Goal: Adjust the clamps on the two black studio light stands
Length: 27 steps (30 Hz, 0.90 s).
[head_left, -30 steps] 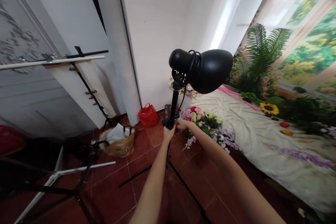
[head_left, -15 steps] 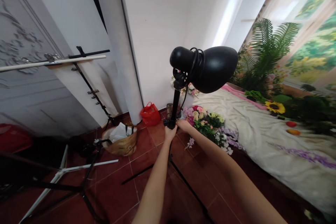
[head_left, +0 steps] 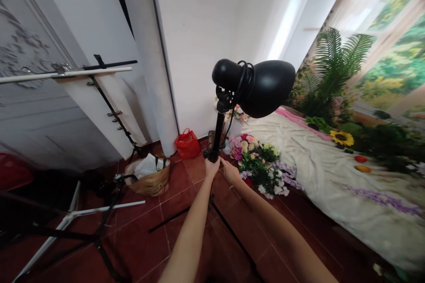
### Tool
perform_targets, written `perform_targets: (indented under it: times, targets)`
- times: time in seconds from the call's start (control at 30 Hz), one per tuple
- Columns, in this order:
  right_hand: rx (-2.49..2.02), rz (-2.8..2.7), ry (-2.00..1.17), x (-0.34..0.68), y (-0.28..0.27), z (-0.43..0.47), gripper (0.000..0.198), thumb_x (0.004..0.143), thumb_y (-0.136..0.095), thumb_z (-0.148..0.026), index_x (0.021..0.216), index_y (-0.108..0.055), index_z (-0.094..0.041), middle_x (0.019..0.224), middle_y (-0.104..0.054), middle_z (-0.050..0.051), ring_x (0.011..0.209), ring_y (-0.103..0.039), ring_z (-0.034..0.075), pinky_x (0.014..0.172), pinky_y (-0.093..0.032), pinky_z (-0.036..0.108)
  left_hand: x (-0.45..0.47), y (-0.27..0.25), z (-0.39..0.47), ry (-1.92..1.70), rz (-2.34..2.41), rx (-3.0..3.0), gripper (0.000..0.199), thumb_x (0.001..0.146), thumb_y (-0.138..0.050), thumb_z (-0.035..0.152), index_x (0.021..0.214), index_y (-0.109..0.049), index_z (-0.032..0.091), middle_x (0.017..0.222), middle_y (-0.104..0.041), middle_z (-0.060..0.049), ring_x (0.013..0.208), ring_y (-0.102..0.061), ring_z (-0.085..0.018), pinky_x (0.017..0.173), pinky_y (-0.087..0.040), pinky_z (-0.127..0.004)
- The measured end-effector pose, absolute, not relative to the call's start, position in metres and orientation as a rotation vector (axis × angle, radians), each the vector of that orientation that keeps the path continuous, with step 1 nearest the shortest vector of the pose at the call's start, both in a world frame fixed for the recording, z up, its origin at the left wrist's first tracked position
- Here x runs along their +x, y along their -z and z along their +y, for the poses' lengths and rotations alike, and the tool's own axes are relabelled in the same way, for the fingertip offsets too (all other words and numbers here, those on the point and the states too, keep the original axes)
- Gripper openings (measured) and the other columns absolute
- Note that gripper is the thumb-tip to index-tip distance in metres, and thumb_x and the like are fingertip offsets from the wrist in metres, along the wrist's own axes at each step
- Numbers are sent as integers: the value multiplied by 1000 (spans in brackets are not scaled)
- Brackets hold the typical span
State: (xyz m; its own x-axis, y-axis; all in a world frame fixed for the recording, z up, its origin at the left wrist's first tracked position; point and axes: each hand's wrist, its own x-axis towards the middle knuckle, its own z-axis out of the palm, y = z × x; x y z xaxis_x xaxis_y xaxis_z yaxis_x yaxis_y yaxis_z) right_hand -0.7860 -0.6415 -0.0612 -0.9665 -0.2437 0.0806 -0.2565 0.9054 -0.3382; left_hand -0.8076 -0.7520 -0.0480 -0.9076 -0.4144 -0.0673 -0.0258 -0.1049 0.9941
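A black light stand (head_left: 218, 130) rises in front of me, slightly tilted. It carries a black studio lamp (head_left: 267, 88) with its dome-shaped hood facing right and a cable coiled around its neck. Just below the collar, my left hand (head_left: 211, 169) is wrapped round the pole. My right hand (head_left: 229, 172) meets the pole from the right, a little lower than the collar; its fingertips are partly hidden but look closed against it. Below my hands, the stand's dark legs (head_left: 232, 230) spread over the floor.
Left stand a backdrop stand (head_left: 111, 110), white and black tripod legs (head_left: 71, 216) and a woven basket (head_left: 151, 181). A red plastic bag (head_left: 187, 143) sits by the wall. Artificial flowers (head_left: 254, 152) lie beside a cream-draped platform (head_left: 318, 168) on the right.
My right hand has moved down slightly along the pole. The lamp and stand appear a little further left, and the surroundings have shifted left in view too.
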Motion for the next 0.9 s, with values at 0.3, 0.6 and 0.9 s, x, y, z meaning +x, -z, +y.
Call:
perform_targets:
  times: [0.3,0.6,0.9]
  targets:
    - [185,-3014,-643,-759,78,-657,58,91,-33,-18,146,-17,-25,113,-63,9,87,-66,16,68,-46,22,-814,69,-756,2008,-1998,344,20,66,-70,23,81,-67,11,85,-71,-13,74,-68,-20,65,-53,-28]
    - [124,-3487,-520,-711,119,-629,34,75,-61,-27,108,-64,-21,94,-69,15,89,-67,31,73,-51,39,-812,64,-757,2047,-1972,320,18,64,-70,18,81,-66,11,85,-72,-13,76,-68,-20,72,-54,-30]
    - [353,-2574,-1692,-775,50,-631,51,73,-53,-23,123,-47,-17,123,-57,12,114,-55,19,97,-43,35,-815,61,-754,2135,-1900,330,19,61,-71,16,78,-66,12,81,-71,-10,76,-68,-19,75,-54,-30]
